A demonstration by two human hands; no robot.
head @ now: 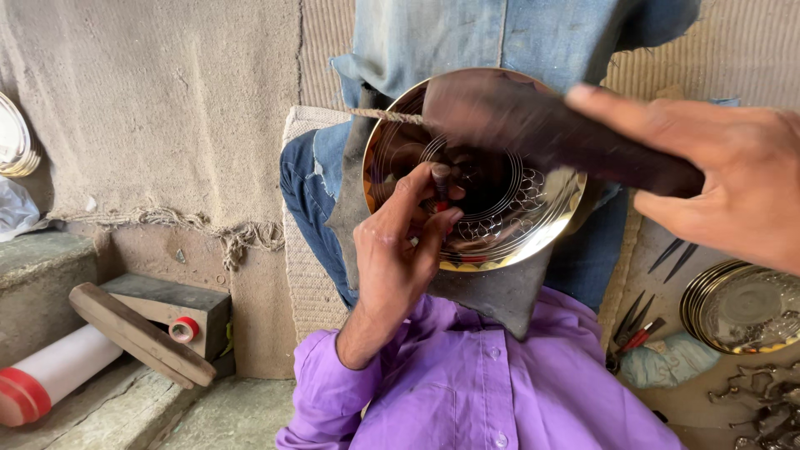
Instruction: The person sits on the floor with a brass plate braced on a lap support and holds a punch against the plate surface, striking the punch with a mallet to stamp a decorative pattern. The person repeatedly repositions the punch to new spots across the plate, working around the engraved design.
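A shiny round metal plate (533, 218) with engraved rings and net patterns rests on my lap, over blue jeans and a dark stone slab (500, 292). My left hand (400, 246) pinches a short metal punch with a red band (440, 187), its tip on the plate's centre. My right hand (733, 183) grips a dark wooden mallet (550, 133), blurred by motion, above the plate. A purple shirt sleeve covers my left arm.
A stack of finished plates (742, 308) lies at the right, with several punches and small tools (637, 325) beside it. At the left are a wooden bar (137, 333), a grey block (171, 298), a white and red roll (50, 375) and more plates (12, 142).
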